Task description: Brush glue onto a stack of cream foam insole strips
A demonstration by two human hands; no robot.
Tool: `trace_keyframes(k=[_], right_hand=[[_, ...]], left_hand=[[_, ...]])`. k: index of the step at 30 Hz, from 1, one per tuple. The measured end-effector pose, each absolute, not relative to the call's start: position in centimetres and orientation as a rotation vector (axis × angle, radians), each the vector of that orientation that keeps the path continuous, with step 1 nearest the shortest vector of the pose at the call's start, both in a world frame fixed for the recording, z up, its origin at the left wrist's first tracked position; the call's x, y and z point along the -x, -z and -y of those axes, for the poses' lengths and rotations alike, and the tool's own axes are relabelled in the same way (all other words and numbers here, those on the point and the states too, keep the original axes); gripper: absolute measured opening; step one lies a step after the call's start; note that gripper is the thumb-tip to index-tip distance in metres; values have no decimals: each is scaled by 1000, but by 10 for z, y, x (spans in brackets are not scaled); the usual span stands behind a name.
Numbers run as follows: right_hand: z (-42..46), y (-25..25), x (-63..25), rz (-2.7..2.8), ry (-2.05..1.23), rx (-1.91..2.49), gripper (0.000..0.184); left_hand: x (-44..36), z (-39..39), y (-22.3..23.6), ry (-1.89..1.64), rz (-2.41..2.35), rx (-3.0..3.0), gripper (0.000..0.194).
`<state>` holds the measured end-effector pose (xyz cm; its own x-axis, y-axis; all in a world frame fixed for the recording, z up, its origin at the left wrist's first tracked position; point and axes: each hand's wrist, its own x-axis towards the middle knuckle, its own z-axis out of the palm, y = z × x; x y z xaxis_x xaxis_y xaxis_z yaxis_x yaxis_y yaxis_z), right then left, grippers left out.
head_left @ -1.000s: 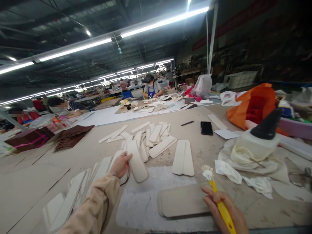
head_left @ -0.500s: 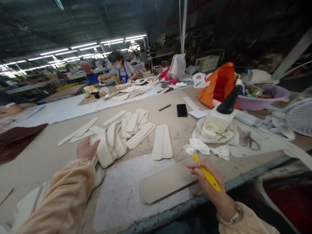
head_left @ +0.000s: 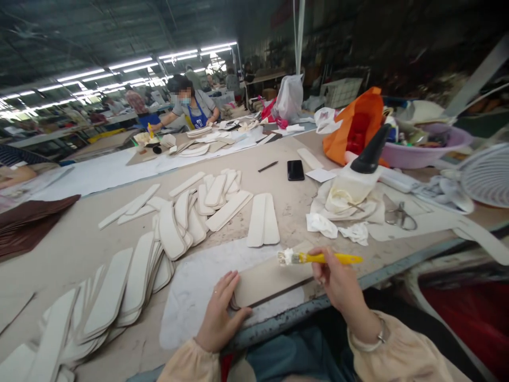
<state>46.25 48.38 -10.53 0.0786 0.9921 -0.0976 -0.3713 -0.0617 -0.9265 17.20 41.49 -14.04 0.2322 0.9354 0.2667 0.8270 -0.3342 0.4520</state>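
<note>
My right hand (head_left: 336,278) is closed round a yellow-handled brush (head_left: 318,258), held level with its white glue-laden bristles pointing left above a stack of long beige strips (head_left: 270,278) near the table's front edge. My left hand (head_left: 220,313) rests on the stack's left end, fingers stretched out and touching it. The stack lies on a pale mat (head_left: 191,297). Many cream rounded strips (head_left: 175,228) are fanned out to the left and behind.
A glue bottle with a black cone nozzle (head_left: 358,178) stands on rags at right, with scissors (head_left: 397,216), a black phone (head_left: 295,170), an orange bag (head_left: 353,132), a purple basin (head_left: 421,154) and a fan (head_left: 487,178). A person in a blue apron (head_left: 193,109) works at the far end.
My left hand left the cream strips and came back to the beige stack's left end. My right hand turned the brush from upright to level. The view tilted down.
</note>
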Motion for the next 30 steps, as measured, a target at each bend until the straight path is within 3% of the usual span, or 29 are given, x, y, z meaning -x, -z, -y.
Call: trace_keyframes(k=[7,20,30], right_hand=[[-487,107,-447,675,-1509,873,40],[-464,96,-392,1538,-1294,1062,15],[-474,98,-390,1636,-1202,1164,14]], left_hand=[[-170,-416,143,-808,-1654,-2267,70],[-174,-413,145,-939,-1647,-1987,89],[-174,-415,141,-946,-1672,-2082,78]])
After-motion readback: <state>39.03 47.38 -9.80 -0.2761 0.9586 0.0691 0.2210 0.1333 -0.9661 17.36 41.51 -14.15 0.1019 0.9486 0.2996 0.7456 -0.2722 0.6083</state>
